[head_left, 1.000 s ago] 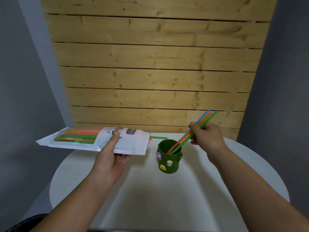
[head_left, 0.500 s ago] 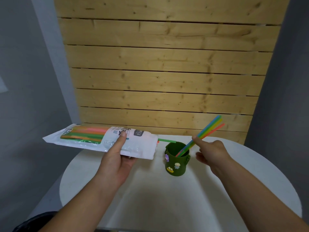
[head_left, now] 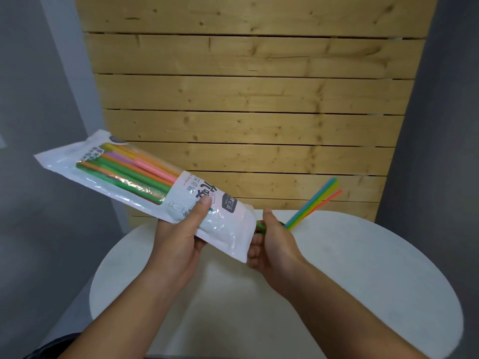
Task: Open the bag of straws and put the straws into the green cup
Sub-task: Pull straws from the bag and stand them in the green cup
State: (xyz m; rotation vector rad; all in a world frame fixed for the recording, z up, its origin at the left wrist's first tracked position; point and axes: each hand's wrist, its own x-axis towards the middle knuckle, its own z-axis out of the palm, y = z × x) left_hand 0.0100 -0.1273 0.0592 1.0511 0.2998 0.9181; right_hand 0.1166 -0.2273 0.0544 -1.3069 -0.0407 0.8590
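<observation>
Gripping the bag (head_left: 145,182) in my left hand (head_left: 178,244), I pinch its protruding green straw (head_left: 260,227) with my right hand (head_left: 274,244); next, a straight rightward pull.

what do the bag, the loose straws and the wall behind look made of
Bag: thin glossy plastic film, likely; glare streaks, crinkles, the straws inside show through its clear part. Loose straws: smooth bright plastic, probably; thin, straight, uniform colour. Wall: bare softwood planks, seemingly; knots, grain, matte.

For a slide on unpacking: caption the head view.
Left hand holds the white plastic straw bag tilted; right hand pinches a green straw at its mouth, coloured straws leaning behind.
</observation>
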